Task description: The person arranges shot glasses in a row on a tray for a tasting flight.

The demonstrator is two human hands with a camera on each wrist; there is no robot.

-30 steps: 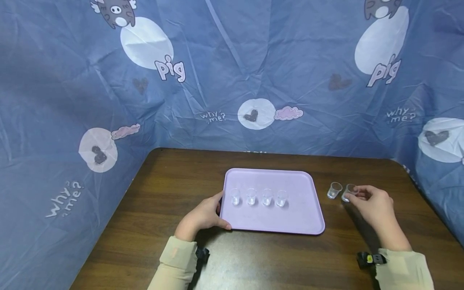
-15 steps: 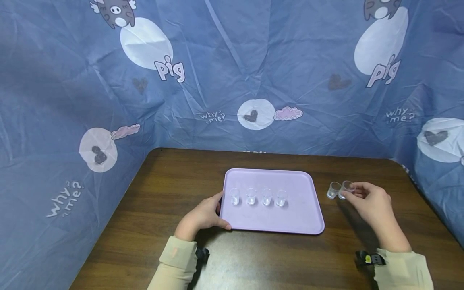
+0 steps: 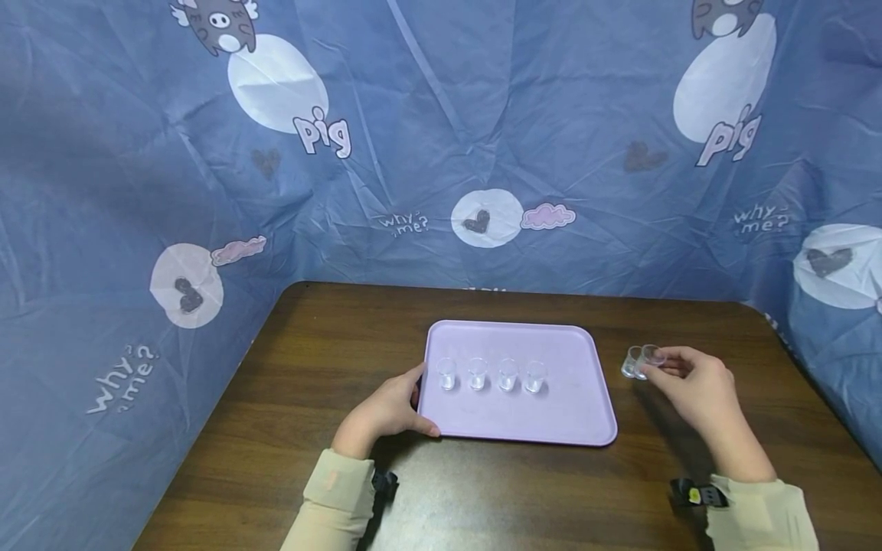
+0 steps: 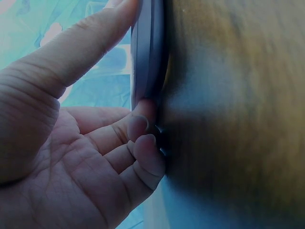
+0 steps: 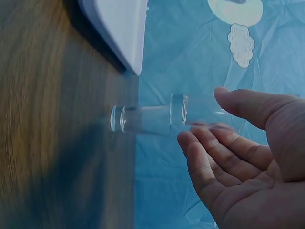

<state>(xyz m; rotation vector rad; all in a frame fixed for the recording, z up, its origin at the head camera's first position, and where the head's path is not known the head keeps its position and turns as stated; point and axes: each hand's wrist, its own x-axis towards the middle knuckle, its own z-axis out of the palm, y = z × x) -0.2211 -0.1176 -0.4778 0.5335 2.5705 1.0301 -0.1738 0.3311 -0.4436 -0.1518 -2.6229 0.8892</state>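
Note:
A lilac tray [image 3: 517, 419] lies on the table, with several small clear shot glasses [image 3: 507, 375] standing in a row on it. At its left edge my left hand [image 3: 384, 409] grips the near-left corner. In the left wrist view the thumb lies on the tray rim [image 4: 148, 52] and the fingertips curl beneath. Right of the tray, my right hand [image 3: 701, 386] pinches one shot glass [image 5: 202, 109] between thumb and fingers; in the right wrist view its base appears off the table. Another shot glass [image 5: 147, 120] stands upright just beyond it, partly overlapped in the head view.
The brown wooden table [image 3: 344, 337] carries everything. Behind it and at both sides hangs a blue patterned cloth [image 3: 386, 252]. The tray's right edge lies a short way left of the untouched glass.
My right hand has moved left with its shot glass, from beside the other glass until the two overlap in the head view. The left hand, tray and glasses on it look unchanged.

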